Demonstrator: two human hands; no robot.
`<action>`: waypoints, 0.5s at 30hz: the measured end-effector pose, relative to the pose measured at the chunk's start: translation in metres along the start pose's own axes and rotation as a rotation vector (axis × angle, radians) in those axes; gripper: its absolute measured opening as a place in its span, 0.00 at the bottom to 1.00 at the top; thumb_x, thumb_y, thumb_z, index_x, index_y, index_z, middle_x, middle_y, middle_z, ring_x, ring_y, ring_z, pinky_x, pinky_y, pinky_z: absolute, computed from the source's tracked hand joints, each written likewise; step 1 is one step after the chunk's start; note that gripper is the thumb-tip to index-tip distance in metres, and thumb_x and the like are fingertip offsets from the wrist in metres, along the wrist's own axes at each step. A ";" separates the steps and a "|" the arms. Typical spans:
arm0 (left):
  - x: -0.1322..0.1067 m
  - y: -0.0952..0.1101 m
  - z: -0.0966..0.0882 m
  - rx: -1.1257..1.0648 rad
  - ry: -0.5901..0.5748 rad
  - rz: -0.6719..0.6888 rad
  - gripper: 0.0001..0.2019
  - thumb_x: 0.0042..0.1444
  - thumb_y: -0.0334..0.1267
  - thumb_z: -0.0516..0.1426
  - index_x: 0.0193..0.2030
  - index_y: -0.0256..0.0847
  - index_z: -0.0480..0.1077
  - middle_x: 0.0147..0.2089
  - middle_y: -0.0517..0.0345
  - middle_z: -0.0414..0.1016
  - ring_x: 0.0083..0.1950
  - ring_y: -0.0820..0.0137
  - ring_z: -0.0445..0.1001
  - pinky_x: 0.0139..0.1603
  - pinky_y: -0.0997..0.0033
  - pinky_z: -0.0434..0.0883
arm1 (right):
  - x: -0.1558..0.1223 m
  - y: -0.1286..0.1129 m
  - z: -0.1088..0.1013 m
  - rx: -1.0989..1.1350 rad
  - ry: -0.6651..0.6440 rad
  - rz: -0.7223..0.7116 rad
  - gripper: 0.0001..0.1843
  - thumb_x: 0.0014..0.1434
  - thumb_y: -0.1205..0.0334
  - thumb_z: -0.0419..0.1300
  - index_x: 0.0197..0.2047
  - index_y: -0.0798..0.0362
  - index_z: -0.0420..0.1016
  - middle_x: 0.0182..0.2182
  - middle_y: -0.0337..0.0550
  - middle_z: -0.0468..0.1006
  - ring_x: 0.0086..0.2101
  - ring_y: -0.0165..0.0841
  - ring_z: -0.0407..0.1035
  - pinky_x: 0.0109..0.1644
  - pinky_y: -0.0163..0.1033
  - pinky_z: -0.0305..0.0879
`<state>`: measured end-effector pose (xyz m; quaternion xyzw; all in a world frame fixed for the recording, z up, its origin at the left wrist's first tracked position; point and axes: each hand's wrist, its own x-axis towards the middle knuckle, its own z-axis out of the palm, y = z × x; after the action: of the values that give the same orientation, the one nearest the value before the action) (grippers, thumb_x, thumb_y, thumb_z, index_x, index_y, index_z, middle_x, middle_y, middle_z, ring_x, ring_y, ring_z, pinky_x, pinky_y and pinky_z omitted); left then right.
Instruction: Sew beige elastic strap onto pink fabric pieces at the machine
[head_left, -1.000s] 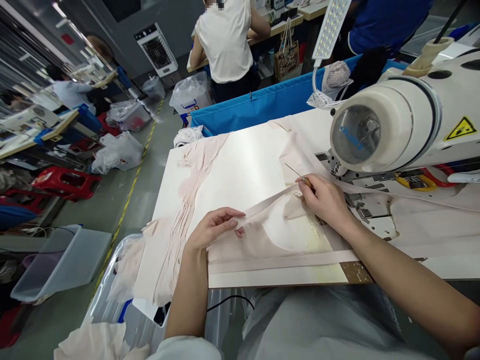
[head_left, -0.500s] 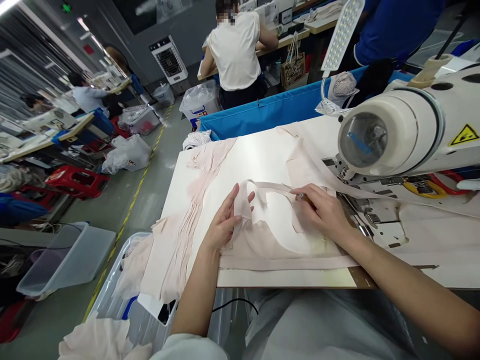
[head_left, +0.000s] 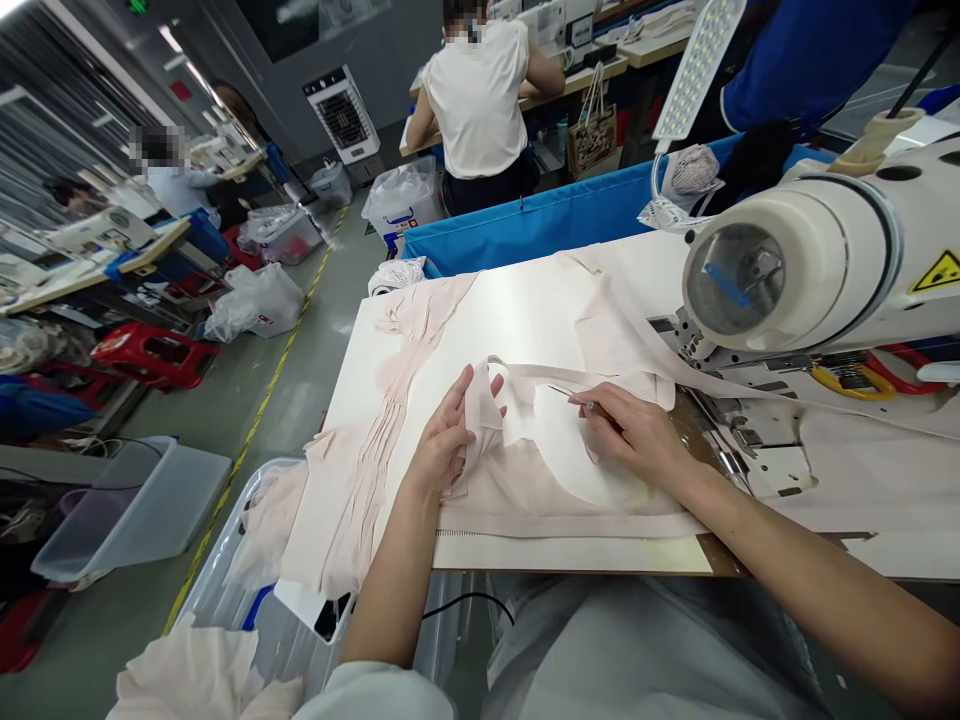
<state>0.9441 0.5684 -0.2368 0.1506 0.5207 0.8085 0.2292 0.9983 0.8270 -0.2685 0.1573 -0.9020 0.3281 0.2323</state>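
Note:
In the head view, my left hand [head_left: 444, 435] holds a folded edge of pale pink fabric [head_left: 517, 480], with the thumb against the fingers and a narrow band looped upright over them. My right hand [head_left: 634, 430] is closed around the brown handle of an awl [head_left: 598, 408]. The awl's thin metal point is directed left, close to the long narrow band [head_left: 555, 373] that runs from the left hand towards the sewing machine [head_left: 787, 260]. The rest of the fabric lies on the white tabletop, partly under my right forearm.
A stack of pale pink pieces [head_left: 375, 440] drapes along the table's left side. Below it stands a clear plastic bin [head_left: 202, 570] with more fabric. Yellow-handled scissors [head_left: 840, 378] lie by the machine. A blue cloth trough [head_left: 480, 240] borders the far edge; co-workers sit beyond.
My right hand has turned and drawn slightly down, bringing the awl's point into view towards the left. My left hand stays on the fabric, its fingers shifted a little. The camera view has tilted slightly.

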 end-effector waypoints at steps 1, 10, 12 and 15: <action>0.000 0.000 0.000 0.007 0.007 -0.003 0.42 0.45 0.24 0.54 0.70 0.49 0.55 0.75 0.57 0.50 0.74 0.55 0.49 0.71 0.45 0.57 | 0.000 0.000 0.000 -0.002 0.000 -0.001 0.16 0.61 0.73 0.49 0.47 0.53 0.73 0.35 0.43 0.79 0.33 0.34 0.75 0.33 0.37 0.68; 0.000 0.003 0.001 0.061 0.073 -0.034 0.39 0.47 0.27 0.58 0.68 0.50 0.59 0.73 0.55 0.55 0.73 0.53 0.54 0.66 0.49 0.65 | -0.002 0.002 0.001 -0.040 -0.021 0.009 0.15 0.62 0.71 0.49 0.47 0.53 0.73 0.36 0.44 0.81 0.32 0.35 0.75 0.33 0.38 0.68; 0.000 0.005 0.001 0.090 0.091 -0.054 0.31 0.51 0.32 0.61 0.64 0.47 0.66 0.68 0.50 0.65 0.69 0.54 0.63 0.62 0.54 0.69 | -0.002 0.001 0.001 -0.036 -0.021 -0.002 0.15 0.62 0.71 0.49 0.47 0.54 0.73 0.37 0.45 0.81 0.33 0.36 0.76 0.33 0.38 0.67; -0.004 0.009 0.001 0.189 0.142 -0.093 0.15 0.52 0.44 0.65 0.45 0.39 0.79 0.43 0.47 0.81 0.48 0.59 0.79 0.47 0.65 0.76 | -0.002 0.001 0.002 -0.007 -0.006 -0.035 0.16 0.61 0.71 0.49 0.47 0.55 0.73 0.38 0.46 0.82 0.35 0.36 0.76 0.34 0.38 0.68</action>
<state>0.9459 0.5642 -0.2283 0.0899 0.6160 0.7529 0.2136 0.9987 0.8267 -0.2708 0.1733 -0.9009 0.3203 0.2359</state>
